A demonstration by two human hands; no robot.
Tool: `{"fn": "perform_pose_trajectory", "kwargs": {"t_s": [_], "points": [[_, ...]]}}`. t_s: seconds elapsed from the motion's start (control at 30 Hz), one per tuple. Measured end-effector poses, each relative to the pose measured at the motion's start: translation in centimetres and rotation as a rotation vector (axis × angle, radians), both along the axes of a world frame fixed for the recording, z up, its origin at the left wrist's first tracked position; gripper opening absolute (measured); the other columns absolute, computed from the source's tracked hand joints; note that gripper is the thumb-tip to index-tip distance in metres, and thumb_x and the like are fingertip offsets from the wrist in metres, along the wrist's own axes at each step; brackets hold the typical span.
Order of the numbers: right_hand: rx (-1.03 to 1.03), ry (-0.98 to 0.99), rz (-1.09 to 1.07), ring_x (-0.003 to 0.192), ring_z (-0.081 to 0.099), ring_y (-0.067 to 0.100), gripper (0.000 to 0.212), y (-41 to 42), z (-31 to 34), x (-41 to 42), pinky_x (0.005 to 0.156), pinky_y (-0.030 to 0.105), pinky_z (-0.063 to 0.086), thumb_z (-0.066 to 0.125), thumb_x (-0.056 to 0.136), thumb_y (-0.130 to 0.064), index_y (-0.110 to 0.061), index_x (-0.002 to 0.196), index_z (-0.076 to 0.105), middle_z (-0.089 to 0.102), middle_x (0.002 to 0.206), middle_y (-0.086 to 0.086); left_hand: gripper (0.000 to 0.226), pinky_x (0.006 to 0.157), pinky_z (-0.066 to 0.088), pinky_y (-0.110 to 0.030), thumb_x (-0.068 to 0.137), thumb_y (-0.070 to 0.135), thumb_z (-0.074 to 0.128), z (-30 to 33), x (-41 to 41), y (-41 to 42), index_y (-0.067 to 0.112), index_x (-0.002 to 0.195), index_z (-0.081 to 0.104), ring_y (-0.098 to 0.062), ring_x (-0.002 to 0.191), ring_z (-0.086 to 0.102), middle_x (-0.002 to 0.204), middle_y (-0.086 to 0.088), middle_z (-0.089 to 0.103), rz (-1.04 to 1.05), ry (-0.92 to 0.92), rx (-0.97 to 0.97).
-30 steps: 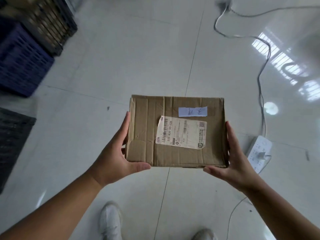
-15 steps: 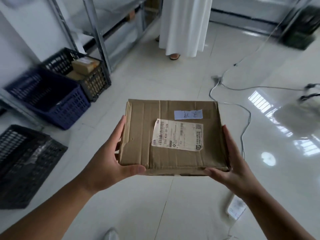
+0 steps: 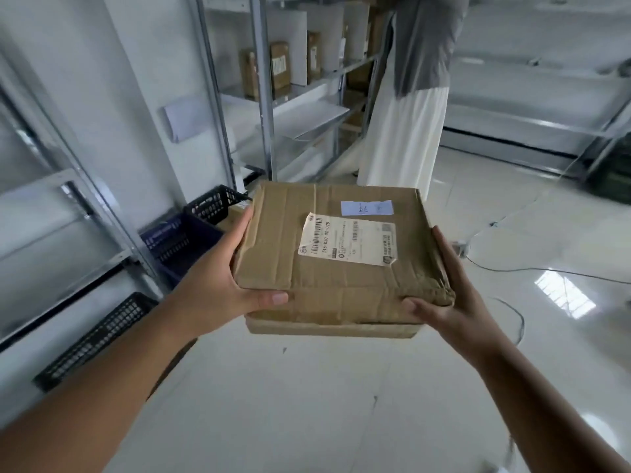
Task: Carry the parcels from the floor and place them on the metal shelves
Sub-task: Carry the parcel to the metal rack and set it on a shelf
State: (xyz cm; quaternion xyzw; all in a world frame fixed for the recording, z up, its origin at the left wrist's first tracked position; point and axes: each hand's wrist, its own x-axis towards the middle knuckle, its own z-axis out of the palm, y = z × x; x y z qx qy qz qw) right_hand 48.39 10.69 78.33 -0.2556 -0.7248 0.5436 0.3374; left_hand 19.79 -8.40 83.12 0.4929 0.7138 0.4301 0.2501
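A flat brown cardboard parcel with a white shipping label and a small blue note is held level in front of me, above the floor. My left hand grips its left side, thumb over the near edge. My right hand grips its right side the same way. Metal shelves stand ahead on the left, with several brown parcels upright on an upper shelf. A nearer metal shelf unit runs along the left edge.
A person in a grey top and long white skirt stands at the shelves ahead. Black and blue crates sit on the floor at left, another black crate nearer. Cables trail over the glossy white floor at right.
The view has lifted from the floor toward the shelves. The parcel stays in both hands and has come up with it. The standing person and upper shelves have come into sight.
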Motion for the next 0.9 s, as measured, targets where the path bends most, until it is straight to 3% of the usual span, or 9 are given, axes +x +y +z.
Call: {"fn": "perform_pose_trajectory", "kwargs": {"t_s": [0.13,0.27,0.4,0.5,0.57,0.63,0.7,0.77,0.9], "points": [[-0.004,0.025,0.055,0.135,0.058,-0.005,0.12,-1.0,4.4,-1.3,0.112,0.036,0.053,0.096,0.053,-0.052,-0.045,0.154,0.031,0.06,0.141,-0.035,0.128,0.1,0.042,-0.013,0.056,0.055,0.086,4.6,0.6,-2.6,0.051,0.161,0.012,0.025,0.123,0.045,0.136,0.043,0.045,0.082,0.024,0.065],[0.0,0.071,0.118,0.135,0.06,0.002,0.123,-2.1,9.7,-2.4,0.101,0.027,0.057,0.094,0.049,-0.07,-0.045,0.153,0.033,0.051,0.156,-0.007,0.133,0.115,0.042,-0.033,0.048,0.073,0.085,9.2,0.8,-5.0,0.052,0.16,0.016,0.004,0.136,0.049,0.146,0.031,0.049,0.141,0.034,0.113],[0.073,0.068,0.225,0.129,0.068,0.017,0.1,-2.7,13.5,-4.5,0.098,0.039,0.061,0.088,0.066,-0.045,-0.044,0.152,0.038,0.069,0.137,-0.013,0.131,0.119,0.042,-0.043,0.048,0.073,0.088,12.6,0.3,-7.3,0.053,0.158,0.021,-0.002,0.139,0.052,0.149,0.027,0.053,0.206,0.025,0.201],[0.039,0.086,0.27,0.126,0.069,0.017,0.116,-3.3,15.0,-6.6,0.097,0.041,0.062,0.091,0.06,-0.055,-0.04,0.159,0.032,0.07,0.135,-0.016,0.123,0.118,0.043,-0.039,0.052,0.063,0.088,14.2,-0.3,-8.7,0.051,0.158,0.027,0.007,0.133,0.054,0.14,0.033,0.059,0.265,0.019,0.268],[0.03,0.083,0.293,0.127,0.068,0.017,0.124,-4.0,16.0,-8.1,0.098,0.043,0.062,0.093,0.054,-0.067,-0.042,0.159,0.031,0.067,0.138,-0.014,0.126,0.118,0.043,-0.041,0.049,0.069,0.089,15.0,-1.0,-10.0,0.052,0.157,0.027,0.004,0.134,0.055,0.143,0.029,0.059,0.3,0.011,0.286],[0.038,0.069,0.333,0.127,0.068,0.015,0.121,-4.7,16.8,-10.1,0.097,0.043,0.062,0.093,0.056,-0.065,-0.044,0.158,0.032,0.066,0.139,-0.016,0.13,0.118,0.044,-0.043,0.045,0.074,0.089,15.5,-2.0,-11.7,0.052,0.157,0.027,0.001,0.136,0.055,0.145,0.027,0.058,0.33,0.001,0.301],[0.04,0.061,0.384,0.123,0.069,0.008,0.104,-5.6,17.5,-12.3,0.09,0.034,0.064,0.091,0.066,-0.051,-0.049,0.153,0.035,0.068,0.132,-0.025,0.131,0.117,0.044,-0.043,0.045,0.073,0.089,15.8,-3.1,-13.4,0.048,0.158,0.028,-0.001,0.136,0.055,0.145,0.025,0.059,0.361,0.002,0.317],[0.034,0.045,0.424,0.118,0.068,-0.003,0.092,-6.6,18.2,-14.6,0.083,0.024,0.063,0.088,0.068,-0.044,-0.058,0.142,0.036,0.067,0.122,-0.037,0.124,0.115,0.047,-0.04,0.052,0.066,0.091,16.3,-4.2,-15.2,0.045,0.158,0.031,0.0,0.133,0.058,0.143,0.023,0.061,0.405,0.011,0.33],[0.068,0.022,0.496,0.115,0.065,-0.013,0.113,-9.1,19.9,-20.1,0.09,0.024,0.06,0.087,0.057,-0.061,-0.053,0.154,0.031,0.065,0.122,-0.042,0.111,0.103,0.05,-0.017,0.058,0.04,0.088,17.5,-6.7,-19.2,0.044,0.156,0.036,0.017,0.118,0.061,0.128,0.038,0.065,0.519,0.013,0.364]]}}
